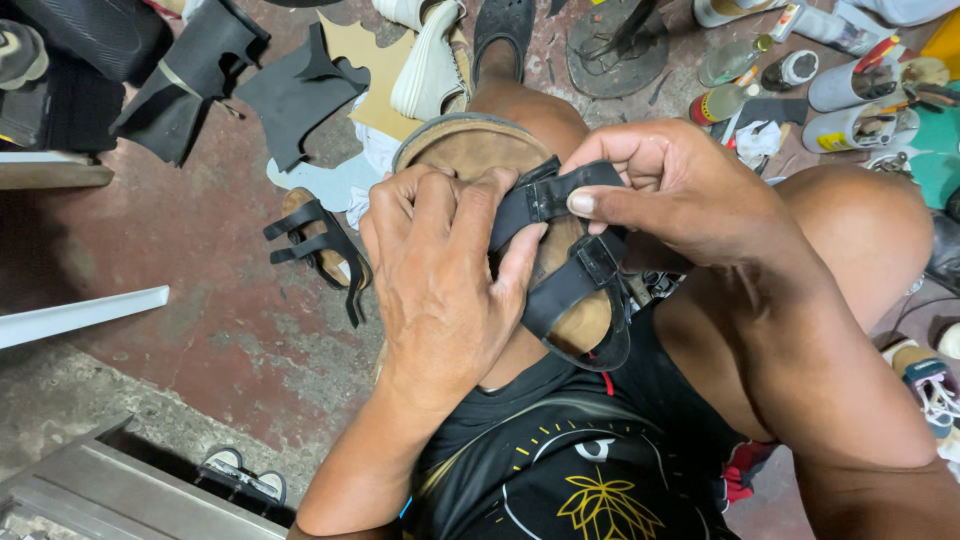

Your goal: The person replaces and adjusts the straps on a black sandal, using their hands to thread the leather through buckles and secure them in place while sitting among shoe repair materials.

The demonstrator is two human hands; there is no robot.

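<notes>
— Any packages or labels in view?
— Only at the top right, on the floor. A clear glass bottle (732,60) with a yellow cap lies tilted there, and just below it a second small bottle (720,103) with a red cap and pale contents.
— Anything labelled?
— A white cylindrical container (848,128) lying on its side bears a yellow label (832,141); above it sits another white cylinder (845,85). A small white tube (788,22) with an orange band lies near the top edge.
— Signs or screens?
— None that I can see
</notes>
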